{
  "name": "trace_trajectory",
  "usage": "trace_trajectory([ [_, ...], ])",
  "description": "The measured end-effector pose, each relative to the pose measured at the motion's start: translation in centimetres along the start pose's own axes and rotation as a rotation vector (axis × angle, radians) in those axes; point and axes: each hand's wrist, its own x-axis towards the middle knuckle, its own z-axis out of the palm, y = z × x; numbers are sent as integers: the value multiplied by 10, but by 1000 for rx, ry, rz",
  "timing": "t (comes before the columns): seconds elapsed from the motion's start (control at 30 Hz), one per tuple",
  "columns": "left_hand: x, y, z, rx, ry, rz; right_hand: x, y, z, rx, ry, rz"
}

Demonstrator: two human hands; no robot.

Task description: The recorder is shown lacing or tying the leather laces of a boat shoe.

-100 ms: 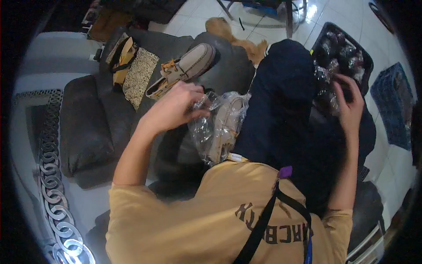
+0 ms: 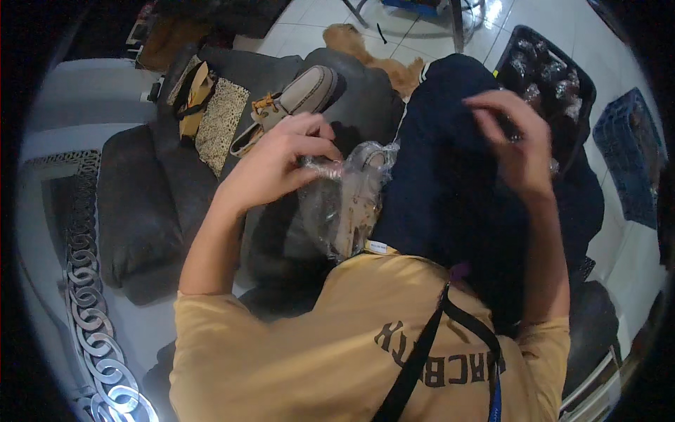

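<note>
My left hand (image 2: 299,151) is closed with its fingertips pinching the edge of a clear plastic bag (image 2: 323,204). Inside the bag, against my left thigh, rests a beige lace-up shoe (image 2: 360,200) with its toe pointing away from me. A matching beige shoe (image 2: 306,91) with tan laces lies bare on the dark sofa just beyond that hand. My right hand (image 2: 517,137) hovers over my right leg, slightly blurred, thumb and fingers apart and nothing visible in them. Near it stands a black crate (image 2: 589,91) holding several plastic-wrapped items.
A blue basket (image 2: 626,158) stands on the tiled floor at far right. On the dark grey sofa (image 2: 140,211) lie a leopard-print cloth (image 2: 223,116) and a yellow-and-black bag (image 2: 197,105). A tan furry animal (image 2: 351,46) lies beyond my knees, near table legs (image 2: 458,32).
My right hand has moved left, away from the crate and over my leg. My left hand keeps its pinch on the bag, shifting slightly to the right.
</note>
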Motion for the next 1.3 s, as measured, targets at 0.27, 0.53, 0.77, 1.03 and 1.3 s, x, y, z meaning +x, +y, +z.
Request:
trace_trajectory([
  [0.27,-16,13,-5,-427,125,171,6,-40,133,-78,-836,-313],
  [0.53,-15,-2,13,-462,384,178,11,-23,129,-292,-809,-505],
  [0.77,-12,-27,13,-803,107,-320,7,-31,113,-118,-840,-386],
  [1.03,-23,1,110,-1223,54,-219,22,-20,32,449,-511,-25],
  [1.3,-28,23,158,-776,542,-351,-7,72,1,752,-124,437],
])
